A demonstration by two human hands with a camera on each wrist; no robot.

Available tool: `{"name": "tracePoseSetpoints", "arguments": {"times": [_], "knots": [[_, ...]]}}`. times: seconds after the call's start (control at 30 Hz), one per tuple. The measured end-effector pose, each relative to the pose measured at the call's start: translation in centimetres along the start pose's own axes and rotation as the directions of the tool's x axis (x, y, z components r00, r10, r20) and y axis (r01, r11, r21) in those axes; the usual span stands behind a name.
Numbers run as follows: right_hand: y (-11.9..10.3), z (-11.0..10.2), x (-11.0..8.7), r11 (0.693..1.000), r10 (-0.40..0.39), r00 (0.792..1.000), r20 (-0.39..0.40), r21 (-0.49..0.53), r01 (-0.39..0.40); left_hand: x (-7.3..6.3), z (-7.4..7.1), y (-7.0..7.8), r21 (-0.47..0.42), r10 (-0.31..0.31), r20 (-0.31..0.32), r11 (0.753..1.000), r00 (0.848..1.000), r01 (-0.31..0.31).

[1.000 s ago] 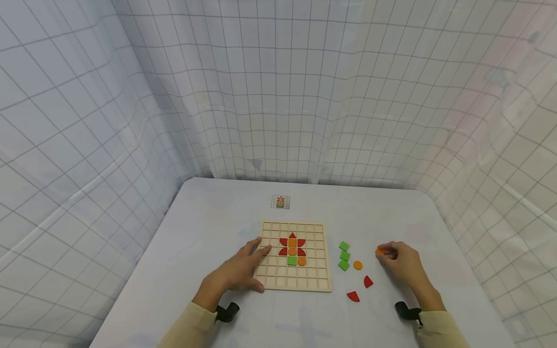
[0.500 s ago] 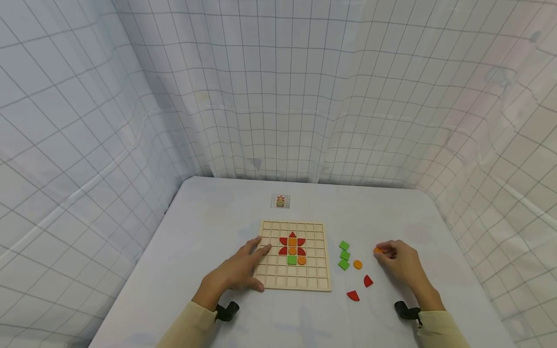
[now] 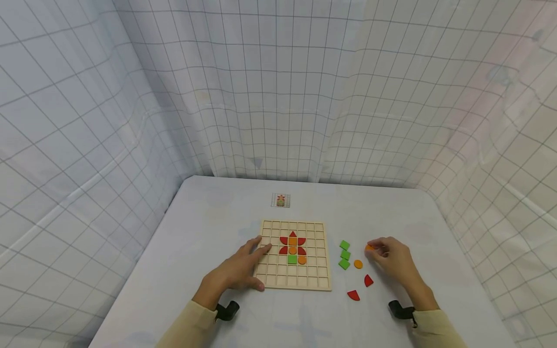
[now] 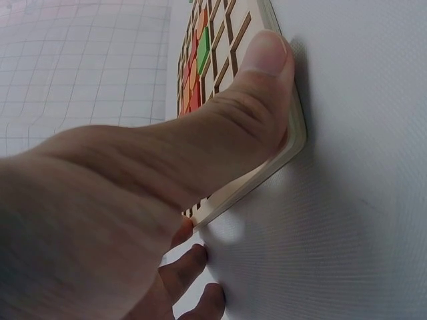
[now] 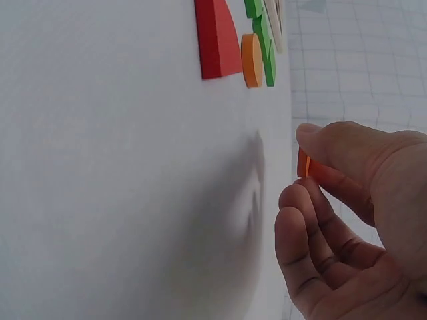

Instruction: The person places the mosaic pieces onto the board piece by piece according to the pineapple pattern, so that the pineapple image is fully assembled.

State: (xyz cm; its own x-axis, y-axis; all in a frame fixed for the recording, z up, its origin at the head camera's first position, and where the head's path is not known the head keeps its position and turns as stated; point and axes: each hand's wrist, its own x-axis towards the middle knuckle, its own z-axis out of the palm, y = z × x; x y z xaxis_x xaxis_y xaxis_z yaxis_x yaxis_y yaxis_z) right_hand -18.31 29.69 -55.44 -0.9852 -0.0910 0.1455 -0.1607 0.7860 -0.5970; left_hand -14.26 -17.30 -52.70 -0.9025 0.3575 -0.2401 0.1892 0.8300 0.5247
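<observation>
My left hand [image 3: 237,269] rests on the left side of the wooden grid board [image 3: 271,281]. Its fingers are spread over the left edge, and the thumb [image 4: 260,80] presses the near corner. On the board sit red pieces, an orange square [image 3: 293,241], two orange discs and a green square [image 3: 292,259]. At the right, my right hand [image 3: 393,258] pinches a small orange piece [image 5: 303,162] between thumb and fingers, raised off the table. The fingers partly hide it, so its full outline cannot be made out.
Between board and right hand lie three green squares [image 3: 345,254], an orange disc [image 3: 358,264] and two red quarter-round pieces [image 3: 353,295]. A small pattern card [image 3: 280,200] lies behind the board on the white table [image 3: 209,208]. Gridded white curtains [image 3: 283,96] surround the table.
My right hand has moved left and slightly away from me, carrying the orange piece toward the loose green squares. The left hand and the board have stayed put.
</observation>
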Motion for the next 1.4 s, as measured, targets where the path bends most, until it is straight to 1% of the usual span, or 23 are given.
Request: {"name": "tracePoseSetpoints", "arguments": {"times": [0.2, 0.4, 0.63, 0.77, 0.87, 1.0, 1.2, 1.4], "knots": [[-1.4, 0.4, 0.0, 0.999, -0.039, 0.999, 0.009, 0.028, 0.039, 0.0, 0.2, 0.0, -0.001, -0.005, 0.003, 1.000, 1.000, 0.005], [-2.8, 1.1, 0.3, 0.996, -0.087, 0.996, 0.024, 0.037, 0.086, 0.0, -0.1, 0.2, -0.010, -0.004, 0.000, 1.000, 1.000, 0.004], [-4.7, 2.2, 0.3, 0.988, -0.119, 0.992, 0.045, 0.105, 0.114, -0.1, -0.2, 0.3, -0.023, -0.001, 0.003, 1.000, 1.000, 0.001], [-5.5, 3.0, 0.3, 0.980, -0.162, 0.986, 0.042, 0.120, 0.156, -0.1, -0.2, 0.3, -0.025, 0.000, 0.003, 1.000, 1.000, 0.000], [-6.1, 3.7, 0.4, 0.976, -0.199, 0.979, 0.046, 0.100, 0.193, -0.1, -0.1, 0.2, -0.027, 0.003, 0.003, 1.000, 1.000, -0.002], [-7.0, 4.5, 0.5, 0.970, -0.227, 0.972, 0.067, 0.108, 0.219, -0.1, 0.0, 0.1, -0.030, 0.002, 0.004, 1.000, 1.000, -0.001], [-8.4, 5.6, 0.7, 0.959, -0.256, 0.962, 0.092, 0.152, 0.241, -0.2, 0.0, 0.2, -0.033, -0.003, -0.001, 0.999, 1.000, 0.003], [-9.7, 6.5, 1.0, 0.940, -0.312, 0.944, 0.110, 0.182, 0.290, -0.2, 0.0, 0.2, -0.031, 0.001, -0.006, 1.000, 1.000, -0.001]]}}
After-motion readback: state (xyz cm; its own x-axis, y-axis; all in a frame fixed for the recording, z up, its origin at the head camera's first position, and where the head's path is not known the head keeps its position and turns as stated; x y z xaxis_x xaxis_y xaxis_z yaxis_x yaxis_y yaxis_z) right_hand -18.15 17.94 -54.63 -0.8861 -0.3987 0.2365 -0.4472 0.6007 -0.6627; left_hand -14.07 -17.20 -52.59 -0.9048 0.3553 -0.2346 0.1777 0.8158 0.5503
